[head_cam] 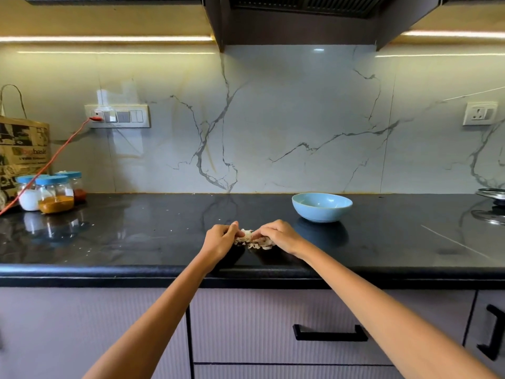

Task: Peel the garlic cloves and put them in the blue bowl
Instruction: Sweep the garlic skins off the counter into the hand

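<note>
Both arms reach forward over the edge of the black worktop (pixel 136 236). Left hand (pixel 221 239) and right hand (pixel 276 235) meet near the front middle of the worktop, knuckles up, fingers curled inward toward each other.

Between the two hands sits a garlic clove (pixel 247 235), pale, with papery skin lifting off it. Fingertips of both hands pinch it from either side; the left grips its left end, the right its right end. Exact finger placement is too small to make out.

Just below and under the right hand lies a small heap of loose garlic skins (pixel 259 245), whitish-brown, resting on the worktop.

The blue bowl (pixel 322 207) stands on the worktop behind and to the right of the hands, near but apart from them, upright. Its inside is hidden from this angle; contents cannot be told.

Far left, against the wall: three clear jars with blue lids (pixel 56 194), one holding orange-brown powder, one white, one red. Behind them a printed paper bag (pixel 23 151). An orange cable (pixel 54 157) runs from a wall switch panel (pixel 117 116) down across the bag.

Far right edge: a glass lid (pixel 492 194) partly in view. A wall socket (pixel 479 113) above it. Marble-pattern backsplash (pixel 273 119) behind all. Drawer fronts with a black handle (pixel 329 333) below the worktop.
</note>
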